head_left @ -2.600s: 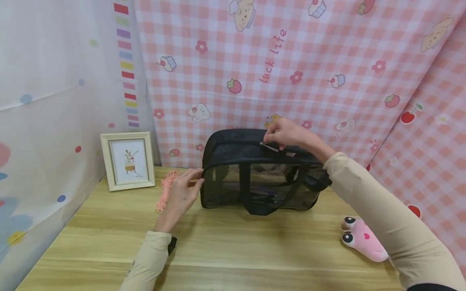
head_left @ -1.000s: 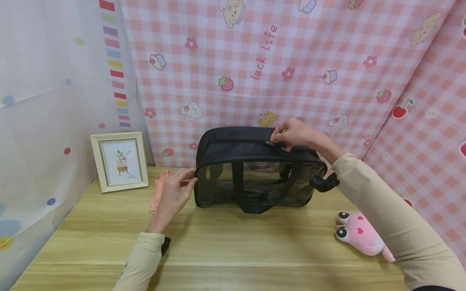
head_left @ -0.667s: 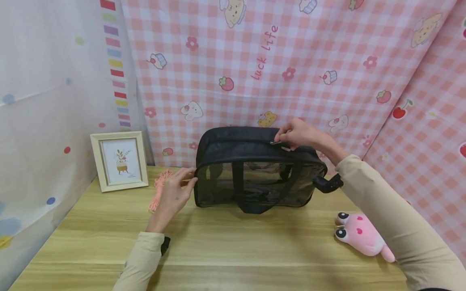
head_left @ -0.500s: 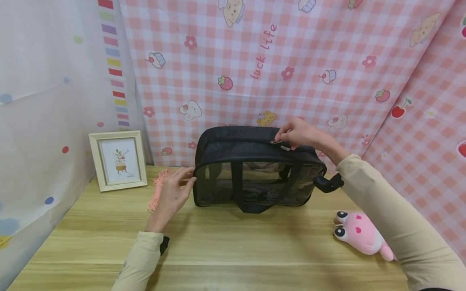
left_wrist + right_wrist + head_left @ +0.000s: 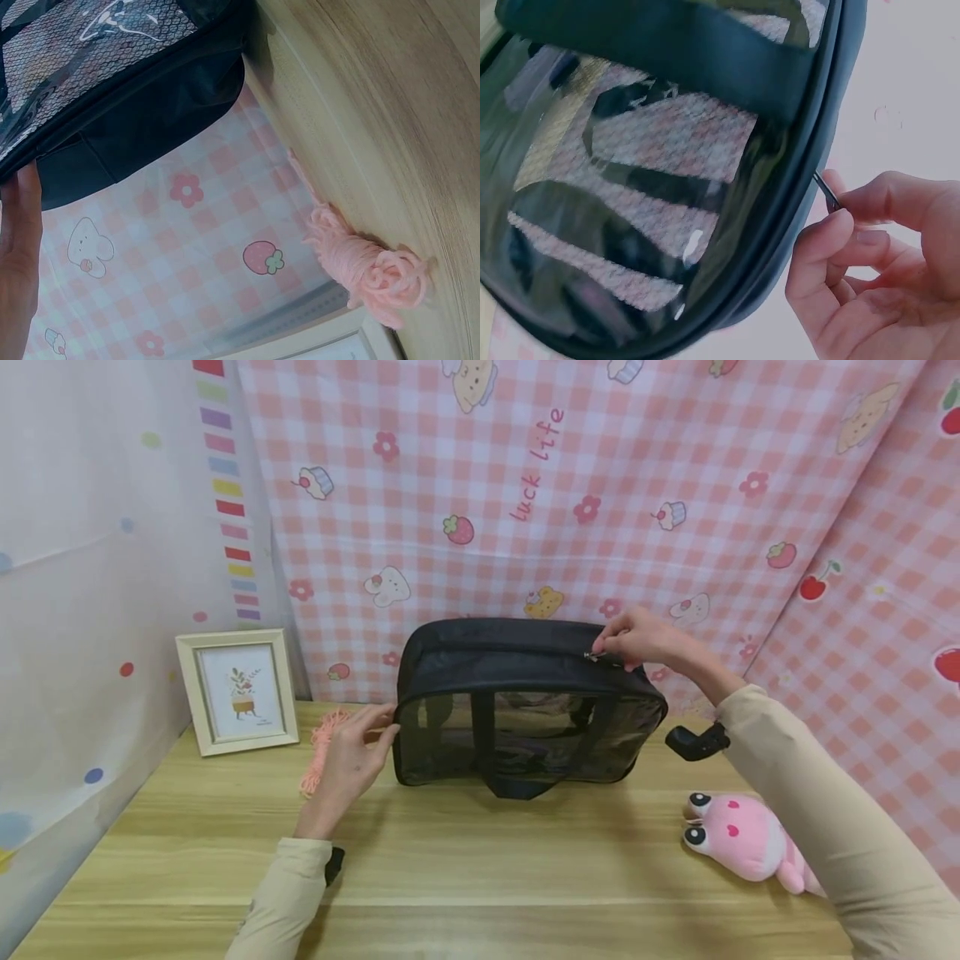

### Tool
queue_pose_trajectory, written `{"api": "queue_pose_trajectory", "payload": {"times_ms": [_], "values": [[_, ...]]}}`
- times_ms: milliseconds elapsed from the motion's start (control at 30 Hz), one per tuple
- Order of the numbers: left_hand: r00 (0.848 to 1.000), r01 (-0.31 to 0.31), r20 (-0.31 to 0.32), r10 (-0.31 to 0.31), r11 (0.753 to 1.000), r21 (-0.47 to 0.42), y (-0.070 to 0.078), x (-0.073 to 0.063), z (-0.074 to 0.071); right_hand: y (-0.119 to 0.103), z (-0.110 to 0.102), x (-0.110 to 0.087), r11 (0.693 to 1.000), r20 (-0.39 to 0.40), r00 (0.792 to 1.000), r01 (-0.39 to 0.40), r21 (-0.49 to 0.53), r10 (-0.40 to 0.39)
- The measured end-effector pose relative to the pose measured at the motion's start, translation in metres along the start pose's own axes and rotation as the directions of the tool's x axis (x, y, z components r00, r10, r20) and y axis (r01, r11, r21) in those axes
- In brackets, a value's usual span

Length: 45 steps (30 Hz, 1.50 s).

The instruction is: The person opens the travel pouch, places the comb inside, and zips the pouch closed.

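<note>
A black bag (image 5: 495, 670) with a see-through front panel and dark straps stands upright on the wooden table. At its upper left edge, my left hand (image 5: 352, 758) grips the side between thumb and fingers; the left wrist view catches only part of that hand, against the bag's rim. Over the top of the bag, toward the right, my right hand (image 5: 643, 637) pinches a metal zipper pull (image 5: 827, 191) between thumb and index finger. The zipper seam runs along the top, smooth to the left of the pull. Items inside show only dimly through the dark panel.
A bundle of pink cord (image 5: 352, 259) lies left of the bag, behind my left hand. Farther left stands a cream picture frame (image 5: 242, 693). A pink plush toy (image 5: 742, 839) with big eyes lies at the right, partly under my right forearm. Checked cloth (image 5: 457, 572) hangs behind the bag.
My right hand has drawn the zipper pull to the right along the bag's top. The left hand keeps its hold on the left edge. The head view has shifted slightly.
</note>
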<state>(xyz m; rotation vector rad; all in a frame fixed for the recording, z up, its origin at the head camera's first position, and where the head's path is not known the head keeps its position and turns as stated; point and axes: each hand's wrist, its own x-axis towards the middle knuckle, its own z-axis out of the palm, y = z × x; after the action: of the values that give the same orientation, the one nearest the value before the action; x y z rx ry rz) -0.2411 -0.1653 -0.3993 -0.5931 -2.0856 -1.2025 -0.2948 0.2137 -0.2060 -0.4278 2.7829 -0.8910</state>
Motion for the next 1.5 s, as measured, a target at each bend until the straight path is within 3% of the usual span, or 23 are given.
{"api": "queue_pose_trajectory", "payload": {"times_ms": [533,900,1200,1500], "values": [[1.0,0.001,-0.004,-0.001,1.0,-0.007,-0.001,-0.001,0.001,0.026,-0.012,-0.008,0.999,0.011,1.0,-0.012,0.044,0.012],[1.0,-0.008,-0.008,0.007,1.0,-0.017,-0.001,0.0,0.001,0.043,-0.014,-0.017,0.994,0.002,0.997,-0.081,0.073,0.081],[1.0,0.002,-0.011,-0.002,1.0,-0.002,-0.001,-0.001,0.001,0.063,-0.017,-0.021,0.991,0.011,0.999,-0.051,0.121,0.05],[1.0,0.01,-0.004,-0.011,1.0,-0.014,0.0,-0.001,0.001,0.073,-0.019,-0.024,0.99,-0.01,0.997,-0.068,0.12,0.07]]}}
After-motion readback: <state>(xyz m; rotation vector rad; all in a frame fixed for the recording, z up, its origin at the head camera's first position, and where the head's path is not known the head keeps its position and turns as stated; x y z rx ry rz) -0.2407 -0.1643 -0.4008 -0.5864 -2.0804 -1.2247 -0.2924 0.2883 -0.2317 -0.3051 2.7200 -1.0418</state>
